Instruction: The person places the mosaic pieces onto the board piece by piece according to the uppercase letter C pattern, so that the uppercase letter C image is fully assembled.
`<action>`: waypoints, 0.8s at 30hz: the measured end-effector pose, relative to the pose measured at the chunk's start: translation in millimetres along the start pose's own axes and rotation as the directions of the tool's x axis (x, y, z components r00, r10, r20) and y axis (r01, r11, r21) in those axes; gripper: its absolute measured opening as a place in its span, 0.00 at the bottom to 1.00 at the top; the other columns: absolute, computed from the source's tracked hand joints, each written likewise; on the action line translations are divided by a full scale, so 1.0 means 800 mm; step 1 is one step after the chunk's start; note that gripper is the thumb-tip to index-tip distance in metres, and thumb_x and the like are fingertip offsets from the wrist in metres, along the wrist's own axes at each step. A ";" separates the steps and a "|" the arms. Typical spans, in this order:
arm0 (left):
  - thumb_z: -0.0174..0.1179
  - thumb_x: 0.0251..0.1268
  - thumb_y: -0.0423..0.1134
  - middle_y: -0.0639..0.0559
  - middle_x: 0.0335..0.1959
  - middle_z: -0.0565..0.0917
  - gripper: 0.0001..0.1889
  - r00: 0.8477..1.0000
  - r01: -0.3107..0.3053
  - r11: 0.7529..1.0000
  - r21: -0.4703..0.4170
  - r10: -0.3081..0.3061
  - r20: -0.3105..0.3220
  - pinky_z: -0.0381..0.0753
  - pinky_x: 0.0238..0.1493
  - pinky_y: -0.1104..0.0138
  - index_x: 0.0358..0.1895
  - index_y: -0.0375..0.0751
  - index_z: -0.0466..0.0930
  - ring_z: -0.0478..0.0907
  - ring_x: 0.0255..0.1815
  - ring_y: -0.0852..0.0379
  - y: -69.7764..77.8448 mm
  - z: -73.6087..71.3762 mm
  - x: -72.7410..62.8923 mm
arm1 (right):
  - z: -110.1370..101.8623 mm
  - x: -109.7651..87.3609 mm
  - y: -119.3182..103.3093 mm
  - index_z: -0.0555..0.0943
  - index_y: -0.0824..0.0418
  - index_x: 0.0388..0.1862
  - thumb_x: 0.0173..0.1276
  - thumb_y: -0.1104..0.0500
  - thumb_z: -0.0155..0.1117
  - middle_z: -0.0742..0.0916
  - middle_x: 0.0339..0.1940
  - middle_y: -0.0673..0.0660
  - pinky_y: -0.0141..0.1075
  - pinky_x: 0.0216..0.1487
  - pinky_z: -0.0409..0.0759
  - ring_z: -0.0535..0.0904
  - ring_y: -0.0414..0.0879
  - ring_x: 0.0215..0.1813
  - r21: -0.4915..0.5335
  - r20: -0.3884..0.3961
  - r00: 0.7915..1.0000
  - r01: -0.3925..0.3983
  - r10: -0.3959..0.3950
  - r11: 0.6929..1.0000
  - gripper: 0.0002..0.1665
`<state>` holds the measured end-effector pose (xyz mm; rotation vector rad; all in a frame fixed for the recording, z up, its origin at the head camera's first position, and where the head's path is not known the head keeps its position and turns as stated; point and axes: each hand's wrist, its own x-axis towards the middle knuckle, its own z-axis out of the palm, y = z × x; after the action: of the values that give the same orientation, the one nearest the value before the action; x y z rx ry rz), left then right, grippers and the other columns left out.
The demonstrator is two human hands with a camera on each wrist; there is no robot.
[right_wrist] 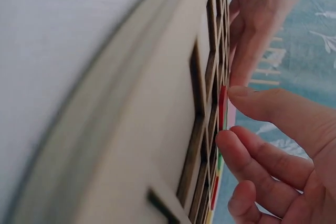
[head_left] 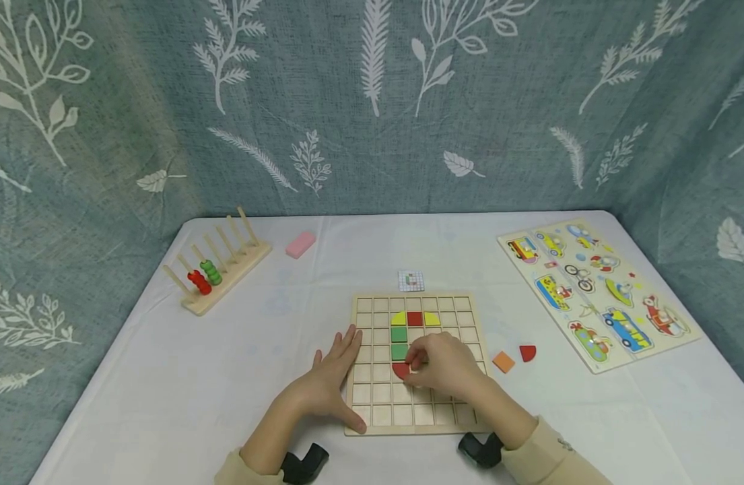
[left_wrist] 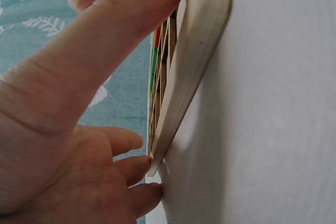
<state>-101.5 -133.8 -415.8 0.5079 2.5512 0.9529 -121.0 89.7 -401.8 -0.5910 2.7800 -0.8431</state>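
A wooden grid board [head_left: 372,415] lies flat on the table. Along its left side rests my left hand [head_left: 324,384], fingers spread and fairly straight, with the thumb at the near left corner. My right hand [head_left: 447,364] is over the middle of the board. Its thumb and fingertips pinch a red quarter-circle piece [head_left: 400,370] that lies in a square below two green squares [head_left: 398,343]. In the right wrist view the red piece [right_wrist: 222,106] shows edge-on between thumb and finger. Above the greens sit a yellow quarter circle [head_left: 398,318], a red square [head_left: 415,318] and another yellow quarter circle [head_left: 432,319].
Right of the board lie an orange square [head_left: 503,362] and a red quarter circle [head_left: 528,353]. A small pattern card [head_left: 411,281] is behind the board. A picture puzzle board [head_left: 598,296] lies farther right. At the back left stand a peg rack [head_left: 241,269] with beads and a pink block [head_left: 300,244].
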 end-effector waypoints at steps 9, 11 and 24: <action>0.81 0.14 0.46 0.43 0.73 0.40 0.72 1.000 0.007 1.000 0.004 -0.007 -0.004 0.35 0.63 0.39 0.71 0.34 0.42 0.34 0.72 0.42 0.002 0.000 0.000 | -0.012 -0.008 0.004 0.80 0.54 0.25 0.46 0.58 0.74 0.79 0.20 0.42 0.33 0.26 0.69 0.71 0.39 0.24 0.089 0.012 0.999 -0.038 0.037 0.995 0.09; 0.81 0.14 0.46 0.43 0.73 0.40 0.72 1.000 0.009 1.000 0.003 -0.009 -0.004 0.35 0.63 0.39 0.71 0.34 0.42 0.34 0.72 0.42 0.002 0.000 0.000 | -0.014 -0.010 0.006 0.81 0.54 0.26 0.46 0.58 0.74 0.80 0.21 0.42 0.33 0.25 0.69 0.70 0.40 0.24 0.105 0.010 0.999 -0.035 0.034 0.994 0.09; 0.81 0.14 0.48 0.42 0.73 0.40 0.72 1.000 0.000 1.000 -0.011 0.000 0.002 0.34 0.63 0.39 0.71 0.34 0.42 0.34 0.72 0.41 0.003 -0.001 -0.001 | -0.037 -0.029 0.031 0.83 0.56 0.31 0.48 0.58 0.73 0.84 0.27 0.44 0.31 0.23 0.68 0.68 0.40 0.24 0.144 -0.041 0.999 0.007 -0.001 0.990 0.10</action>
<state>-101.2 -133.1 -413.4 0.5048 2.5428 0.9661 -116.1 132.8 -390.0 -0.5612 2.7242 -1.0573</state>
